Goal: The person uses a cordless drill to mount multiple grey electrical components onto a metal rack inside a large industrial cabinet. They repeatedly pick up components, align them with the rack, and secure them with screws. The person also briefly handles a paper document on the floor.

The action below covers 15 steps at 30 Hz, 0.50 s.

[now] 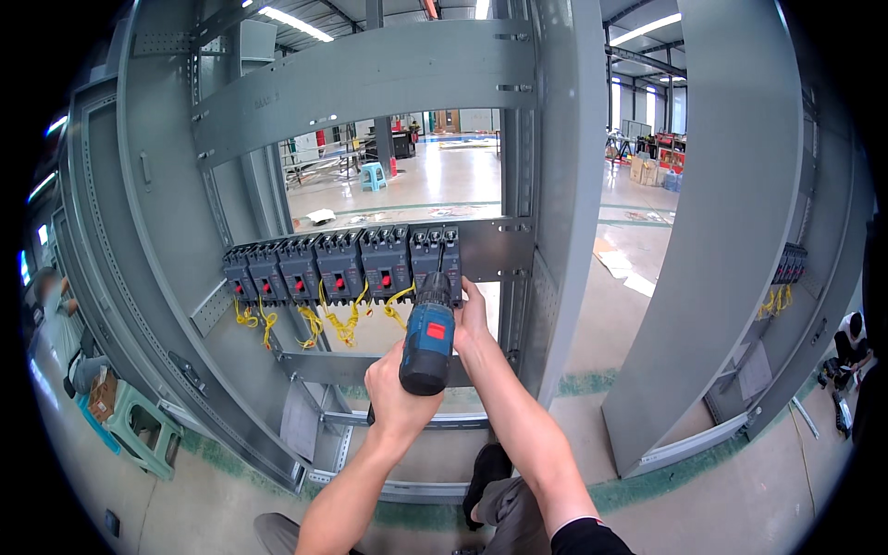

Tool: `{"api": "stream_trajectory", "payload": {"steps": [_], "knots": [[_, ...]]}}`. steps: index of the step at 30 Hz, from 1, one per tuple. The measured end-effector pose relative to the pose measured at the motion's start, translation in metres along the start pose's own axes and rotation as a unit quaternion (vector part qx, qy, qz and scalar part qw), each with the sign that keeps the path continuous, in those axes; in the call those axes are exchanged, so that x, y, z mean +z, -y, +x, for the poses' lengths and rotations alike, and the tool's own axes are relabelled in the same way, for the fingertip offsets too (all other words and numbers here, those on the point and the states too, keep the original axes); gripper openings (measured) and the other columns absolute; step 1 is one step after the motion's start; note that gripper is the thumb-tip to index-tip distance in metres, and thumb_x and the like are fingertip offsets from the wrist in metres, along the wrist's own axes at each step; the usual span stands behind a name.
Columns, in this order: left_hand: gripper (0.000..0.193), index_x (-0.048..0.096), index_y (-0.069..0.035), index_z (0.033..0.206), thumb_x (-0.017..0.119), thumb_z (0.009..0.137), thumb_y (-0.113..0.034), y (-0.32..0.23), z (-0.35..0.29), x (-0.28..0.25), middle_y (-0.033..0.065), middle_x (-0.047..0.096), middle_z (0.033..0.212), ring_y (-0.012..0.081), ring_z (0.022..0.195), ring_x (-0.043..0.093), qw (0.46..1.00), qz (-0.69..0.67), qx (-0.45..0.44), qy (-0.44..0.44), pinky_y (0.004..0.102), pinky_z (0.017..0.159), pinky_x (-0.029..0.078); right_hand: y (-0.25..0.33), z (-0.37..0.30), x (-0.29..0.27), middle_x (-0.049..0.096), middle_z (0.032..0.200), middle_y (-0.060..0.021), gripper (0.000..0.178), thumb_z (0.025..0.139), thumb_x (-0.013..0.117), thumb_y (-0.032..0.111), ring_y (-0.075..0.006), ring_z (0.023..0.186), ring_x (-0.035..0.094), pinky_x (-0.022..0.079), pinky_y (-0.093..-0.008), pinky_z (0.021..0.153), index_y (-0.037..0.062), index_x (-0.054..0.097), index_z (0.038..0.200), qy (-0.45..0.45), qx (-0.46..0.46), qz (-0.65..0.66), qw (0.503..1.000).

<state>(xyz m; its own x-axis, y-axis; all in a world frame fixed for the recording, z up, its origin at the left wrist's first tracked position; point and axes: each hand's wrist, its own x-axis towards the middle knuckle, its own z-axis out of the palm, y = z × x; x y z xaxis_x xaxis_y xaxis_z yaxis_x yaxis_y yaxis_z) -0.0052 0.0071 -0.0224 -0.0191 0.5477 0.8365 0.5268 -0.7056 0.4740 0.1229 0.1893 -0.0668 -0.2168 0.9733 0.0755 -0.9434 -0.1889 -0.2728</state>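
My left hand (pixel 400 393) is wrapped around the handle of a blue and black cordless drill (pixel 428 344). The drill's long bit (pixel 441 252) points up and away, at the upper part of the rightmost circuit breaker (pixel 450 264). Against the lower right side of that breaker is my right hand (pixel 472 319), gripping its edge; some of its fingers are hidden behind the drill and breaker. Several more dark grey breakers with red switches (pixel 339 283) stand in a row to the left on the crossbar, with yellow wires (pixel 346 326) hanging from them.
The grey metal cabinet frame surrounds my arms, with an upper crossbar (pixel 370 79) and a lower crossbar (pixel 347 370). A wide upright panel (pixel 703 231) stands to the right. At the left, a person sits near a green stool (pixel 143 421); another person (pixel 852 342) crouches far right.
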Motion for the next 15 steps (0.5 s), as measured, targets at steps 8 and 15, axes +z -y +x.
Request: {"api": "stream_trajectory", "payload": {"steps": [8,15], "knots": [[0.013,0.063,0.002,0.077,0.074,0.071,-0.003,-0.002,0.009,-0.002,0.0171,0.062,0.065,0.0343,0.058,0.064,1.000,-0.007,0.014,-0.004,0.0348,0.058,0.049,0.002,0.003,0.009,0.061,0.108,-0.0185,0.045,0.095,0.046,0.040,-0.0307,0.099,0.060,0.048,-0.0465,0.091,0.0003,0.057,0.114,-0.010,-0.005,-0.012,1.000],[0.022,0.063,0.000,0.085,0.071,0.066,-0.008,-0.016,0.024,-0.022,0.0205,0.064,0.069,0.0425,0.071,0.064,0.997,0.014,-0.062,0.050,0.0443,0.065,0.051,-0.009,-0.020,0.036,0.061,0.108,-0.0192,0.046,0.095,0.044,0.039,-0.0313,0.101,0.060,0.049,-0.0475,0.092,-0.0005,0.057,0.114,-0.012,-0.009,-0.021,1.000]]}}
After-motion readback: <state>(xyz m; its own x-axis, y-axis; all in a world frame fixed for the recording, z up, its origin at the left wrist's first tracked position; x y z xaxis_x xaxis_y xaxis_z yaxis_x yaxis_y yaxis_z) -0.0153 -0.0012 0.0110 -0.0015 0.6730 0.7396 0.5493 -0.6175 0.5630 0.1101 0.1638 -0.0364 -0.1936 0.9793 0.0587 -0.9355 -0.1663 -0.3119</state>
